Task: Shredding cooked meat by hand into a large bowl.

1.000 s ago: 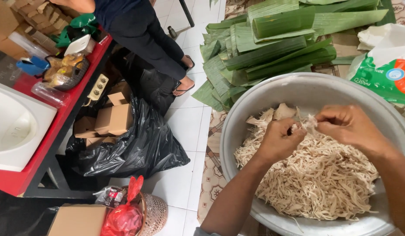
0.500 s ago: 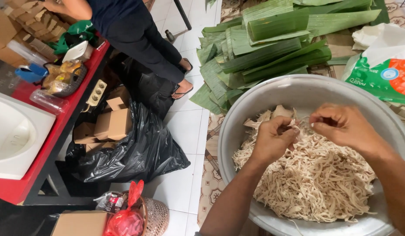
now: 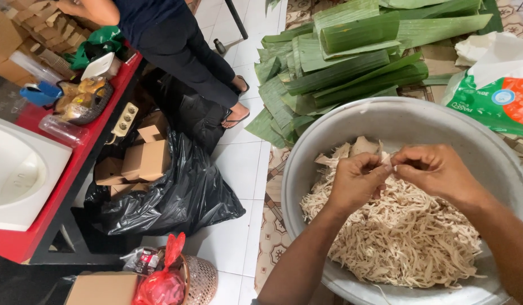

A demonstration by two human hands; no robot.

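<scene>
A large grey metal basin [image 3: 380,116] holds a heap of pale shredded meat [image 3: 408,237]. Both hands hover over the heap, fingertips meeting. My left hand [image 3: 354,183] and my right hand [image 3: 439,169] pinch the same small pale piece of meat [image 3: 387,162] between them. Bigger unshredded chunks [image 3: 360,147] lie at the far side of the heap, just beyond my hands.
Folded green banana leaves [image 3: 351,51] are stacked beyond the basin. A printed plastic bag [image 3: 495,101] lies at the right. A black bin bag with cardboard boxes [image 3: 154,181] sits on the white tile floor. Another person [image 3: 176,39] stands by a red table [image 3: 24,240].
My hands stay together over the heap, working the piece between the fingertips. The view has shifted slightly.
</scene>
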